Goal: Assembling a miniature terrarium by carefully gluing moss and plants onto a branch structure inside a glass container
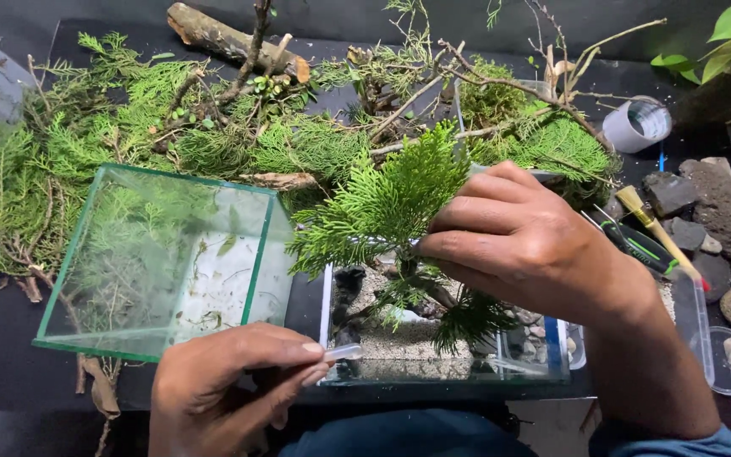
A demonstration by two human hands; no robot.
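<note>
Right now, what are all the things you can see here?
Glass tank: one, clear with green edges, tilted, left of centre.
Planted glass tank: one, clear, holding pale gravel, front centre.
Cypress sprig: one, green, over the planted tank.
Loose cuttings: a heap, green, back left.
Log: one, brown, back.
Stones: several, dark grey, right.
Brush: one, tan handle, right.
Tape roll: one, white, back right.
Small clear tube: one, front centre.
Left hand: grip on the tube.
Right hand: grip on the sprig.
</note>
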